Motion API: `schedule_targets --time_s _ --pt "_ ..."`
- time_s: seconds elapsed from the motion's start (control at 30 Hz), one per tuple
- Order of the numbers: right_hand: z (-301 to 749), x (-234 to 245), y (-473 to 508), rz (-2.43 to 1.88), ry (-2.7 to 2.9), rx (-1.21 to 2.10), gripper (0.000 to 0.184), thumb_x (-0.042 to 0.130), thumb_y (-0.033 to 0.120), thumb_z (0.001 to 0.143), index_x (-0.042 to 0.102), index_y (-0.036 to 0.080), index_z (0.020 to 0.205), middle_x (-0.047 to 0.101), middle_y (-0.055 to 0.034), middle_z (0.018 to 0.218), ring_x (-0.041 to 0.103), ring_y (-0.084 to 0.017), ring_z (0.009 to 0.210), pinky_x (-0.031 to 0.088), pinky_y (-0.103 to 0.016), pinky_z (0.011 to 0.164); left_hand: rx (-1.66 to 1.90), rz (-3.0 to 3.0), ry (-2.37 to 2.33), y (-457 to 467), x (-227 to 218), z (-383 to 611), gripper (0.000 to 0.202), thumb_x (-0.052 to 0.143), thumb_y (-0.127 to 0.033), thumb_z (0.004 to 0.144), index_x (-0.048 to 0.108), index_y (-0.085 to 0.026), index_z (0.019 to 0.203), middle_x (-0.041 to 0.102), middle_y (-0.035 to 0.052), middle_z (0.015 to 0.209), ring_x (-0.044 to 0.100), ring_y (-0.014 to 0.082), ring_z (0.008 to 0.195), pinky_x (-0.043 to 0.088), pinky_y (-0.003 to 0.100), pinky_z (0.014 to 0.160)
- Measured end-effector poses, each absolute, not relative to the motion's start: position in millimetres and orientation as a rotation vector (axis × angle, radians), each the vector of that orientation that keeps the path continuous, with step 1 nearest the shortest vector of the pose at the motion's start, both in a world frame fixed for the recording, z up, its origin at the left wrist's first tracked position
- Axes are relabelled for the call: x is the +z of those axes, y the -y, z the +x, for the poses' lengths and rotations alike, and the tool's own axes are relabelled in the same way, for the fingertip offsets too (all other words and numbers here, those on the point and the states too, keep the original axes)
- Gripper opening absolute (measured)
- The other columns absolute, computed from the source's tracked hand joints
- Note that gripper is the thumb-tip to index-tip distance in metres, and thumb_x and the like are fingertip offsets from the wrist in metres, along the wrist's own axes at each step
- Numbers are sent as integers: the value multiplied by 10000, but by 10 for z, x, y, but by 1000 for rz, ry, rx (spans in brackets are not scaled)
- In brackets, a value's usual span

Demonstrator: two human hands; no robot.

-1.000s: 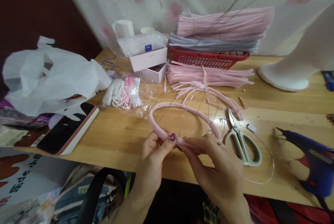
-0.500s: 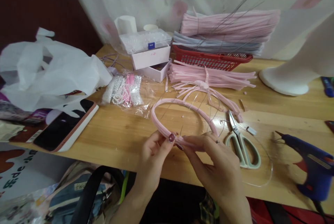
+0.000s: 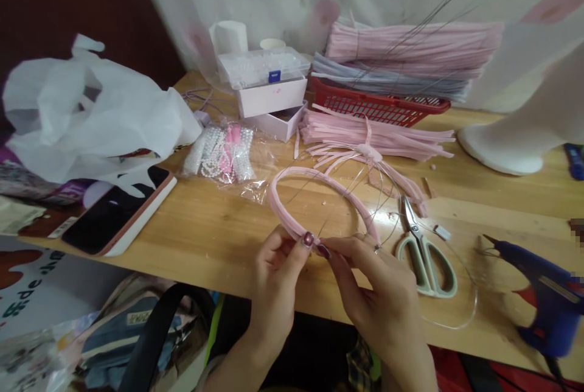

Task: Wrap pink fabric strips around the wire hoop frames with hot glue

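Observation:
A curved pink headband (image 3: pixel 283 212) with a fuzzy-looking covering is held above the front part of the wooden table. My left hand (image 3: pixel 280 276) pinches its near part between thumb and fingers. Right beside it, my right hand (image 3: pixel 374 282) grips the same band, fingertips almost touching the left thumb. Thin wires rise from near the fingertips. Just past the band lies a pink piece (image 3: pixel 370 153) with fuzzy strips and thin wires trailing from it. What sits under my fingertips is hidden.
Green-handled scissors (image 3: pixel 426 264) lie right of my hand, with a blue glue gun (image 3: pixel 538 288) further right. Pink strips (image 3: pixel 378 134) lie before a red basket (image 3: pixel 378 106). A bag of pearl beads (image 3: pixel 223 151), a phone (image 3: pixel 116 215) and a white stand (image 3: pixel 502 145) are around.
The fingers of both hands have drawn slightly closer together on the band. The whole view has shifted a little, with things appearing further right.

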State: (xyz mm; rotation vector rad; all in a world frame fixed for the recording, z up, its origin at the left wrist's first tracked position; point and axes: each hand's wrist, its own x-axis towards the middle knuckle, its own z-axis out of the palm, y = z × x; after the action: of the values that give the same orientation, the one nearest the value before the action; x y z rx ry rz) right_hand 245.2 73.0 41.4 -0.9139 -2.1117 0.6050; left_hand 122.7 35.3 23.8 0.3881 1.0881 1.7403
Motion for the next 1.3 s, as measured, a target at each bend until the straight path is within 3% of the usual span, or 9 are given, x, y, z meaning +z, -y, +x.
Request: schedule_targets --time_s 0.33,0.5,0.77,1.03,1.3 --pt "2463 428 -729 -1016 2029 576 162 584 131 978 627 276 1037 713 61 843 668 -92 736 497 -224 709 1641 427 -1133 -339 189 1049 193 789 -393 848 822 -205 820 753 3 736 692 108 693 580 189 719" --pt "2475 460 -726 -1045 1995 541 144 592 156 976 642 276 1038 711 56 826 651 -91 705 501 -208 682 1609 382 -1064 -390 269 1041 170 843 -358 788 827 -193 824 769 14 753 698 109 697 603 195 736" --pt "2483 493 -705 -1067 1900 642 109 635 182 952 677 265 1009 754 41 861 695 -82 699 527 -181 661 1561 517 -1076 -385 353 1143 138 774 -310 849 800 -179 814 769 28 774 700 136 735 590 225 741" --pt "2486 499 -675 -1082 1871 653 73 614 169 933 667 216 915 749 32 774 669 -79 612 536 -173 604 1555 601 -1111 -353 380 1188 122 702 -252 875 783 -164 898 788 40 816 724 151 731 598 241 712" --pt "2507 559 -667 -1049 1886 785 61 624 209 949 681 201 930 768 -9 839 722 -120 711 574 -213 658 1539 556 -1127 -330 395 1192 84 731 -237 840 746 -169 887 799 40 836 748 167 745 618 263 723"
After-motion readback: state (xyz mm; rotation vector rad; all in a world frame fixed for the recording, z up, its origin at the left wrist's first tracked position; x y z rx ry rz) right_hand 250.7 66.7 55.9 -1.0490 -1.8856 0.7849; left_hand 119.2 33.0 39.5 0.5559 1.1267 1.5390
